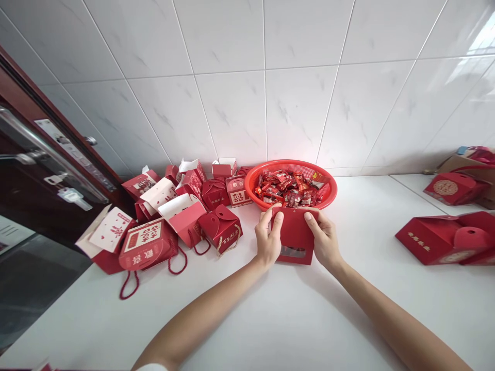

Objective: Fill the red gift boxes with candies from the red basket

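Observation:
A red box [297, 232] with a clear window low on its near face stands upright between my two hands, in front of the basket. My left hand [269, 234] pinches its upper left edge, thumb on the near face. At the upper right edge my right hand [324, 238] grips it in the same way. Just behind is a red plastic basket [330, 193] heaped with wrapped candies [288, 186]. The fingers behind the box are partly hidden.
Several red and white gift boxes [183, 214] crowd the left side, some with rope handles. More red boxes [429, 239] lie at the right on the white table [247, 319]. A tiled wall [232, 113] rises behind; a door [50, 154] with keys stands at left.

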Demonstrator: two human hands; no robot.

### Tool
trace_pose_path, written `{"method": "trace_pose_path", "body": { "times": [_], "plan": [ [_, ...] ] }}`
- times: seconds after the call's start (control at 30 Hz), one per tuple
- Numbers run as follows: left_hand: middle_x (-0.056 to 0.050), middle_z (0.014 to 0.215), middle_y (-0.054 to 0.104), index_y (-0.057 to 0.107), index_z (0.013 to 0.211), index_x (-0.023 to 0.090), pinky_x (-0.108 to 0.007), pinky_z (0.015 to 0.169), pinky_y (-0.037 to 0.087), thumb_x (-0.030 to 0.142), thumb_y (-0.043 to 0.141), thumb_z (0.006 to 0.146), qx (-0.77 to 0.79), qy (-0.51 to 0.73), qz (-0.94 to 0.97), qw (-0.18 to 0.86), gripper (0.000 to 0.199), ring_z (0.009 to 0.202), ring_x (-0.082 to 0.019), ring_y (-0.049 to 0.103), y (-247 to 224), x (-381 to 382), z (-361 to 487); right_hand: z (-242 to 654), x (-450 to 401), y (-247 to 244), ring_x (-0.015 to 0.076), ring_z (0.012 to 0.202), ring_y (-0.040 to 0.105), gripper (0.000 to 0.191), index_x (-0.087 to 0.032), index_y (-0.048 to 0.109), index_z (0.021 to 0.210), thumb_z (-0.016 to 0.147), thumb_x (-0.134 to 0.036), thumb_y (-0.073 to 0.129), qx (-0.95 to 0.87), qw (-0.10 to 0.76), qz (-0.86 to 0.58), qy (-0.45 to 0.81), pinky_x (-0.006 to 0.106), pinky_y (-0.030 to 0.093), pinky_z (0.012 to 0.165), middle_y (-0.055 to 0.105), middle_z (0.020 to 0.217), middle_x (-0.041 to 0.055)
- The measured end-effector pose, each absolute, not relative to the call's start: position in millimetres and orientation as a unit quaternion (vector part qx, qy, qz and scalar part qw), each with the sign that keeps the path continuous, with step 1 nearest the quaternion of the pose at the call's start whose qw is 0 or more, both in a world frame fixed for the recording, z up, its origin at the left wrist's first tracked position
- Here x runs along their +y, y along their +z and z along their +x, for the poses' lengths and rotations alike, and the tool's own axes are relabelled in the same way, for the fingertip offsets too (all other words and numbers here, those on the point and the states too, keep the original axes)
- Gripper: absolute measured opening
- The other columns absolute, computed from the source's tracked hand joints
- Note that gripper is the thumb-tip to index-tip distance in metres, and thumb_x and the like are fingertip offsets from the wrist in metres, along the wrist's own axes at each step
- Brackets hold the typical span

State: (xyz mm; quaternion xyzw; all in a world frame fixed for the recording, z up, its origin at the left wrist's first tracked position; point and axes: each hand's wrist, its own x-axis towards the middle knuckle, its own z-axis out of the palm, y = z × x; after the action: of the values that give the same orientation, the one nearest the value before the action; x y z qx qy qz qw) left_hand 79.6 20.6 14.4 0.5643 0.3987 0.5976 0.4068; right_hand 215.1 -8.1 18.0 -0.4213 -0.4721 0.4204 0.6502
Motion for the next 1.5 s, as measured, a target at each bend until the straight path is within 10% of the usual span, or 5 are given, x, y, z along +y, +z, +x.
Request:
{"method": "trace_pose_path", "body": {
  "times": [0.6,0.97,1.5],
  "plan": [
    [-0.001,0.072,0.062,0.065,0.080,0.017,-0.028,0.067,0.048,0.047,0.067,0.088,0.323,0.470,0.613,0.546,0.032,0.069,-0.016,0.057,40.0,38.0,65.4,244.0,-5.1,27.2,0.0238,0.071,0.073,0.034,-0.022,0.078,0.087,0.079,-0.055,0.082,-0.457,0.628,-0.439,0.453,0.036,0.060,0.067,0.080,0.085,0.0062],
    [0.004,0.064,0.049,0.061,0.093,0.020,-0.027,0.055,0.036,0.060,0.056,0.095,0.395,0.457,0.662,0.445,0.040,0.056,-0.013,0.042,34.2,29.8,70.1,229.9,-13.0,21.1,0.0253,0.077,0.072,0.038,-0.024,0.070,0.092,0.083,-0.060,0.076,-0.446,0.620,-0.456,0.456,0.037,0.060,0.066,0.078,0.092,0.0055],
    [0.004,0.071,0.052,0.057,0.091,0.020,-0.026,0.060,0.039,0.053,0.053,0.100,0.345,0.450,0.690,0.450,0.035,0.062,-0.012,0.044,37.0,30.2,65.1,232.4,-14.3,24.0,0.0213,0.075,0.065,0.035,-0.026,0.064,0.094,0.092,-0.061,0.066,-0.513,0.616,-0.460,0.381,0.034,0.056,0.067,0.073,0.090,0.0036]
  ]
}}
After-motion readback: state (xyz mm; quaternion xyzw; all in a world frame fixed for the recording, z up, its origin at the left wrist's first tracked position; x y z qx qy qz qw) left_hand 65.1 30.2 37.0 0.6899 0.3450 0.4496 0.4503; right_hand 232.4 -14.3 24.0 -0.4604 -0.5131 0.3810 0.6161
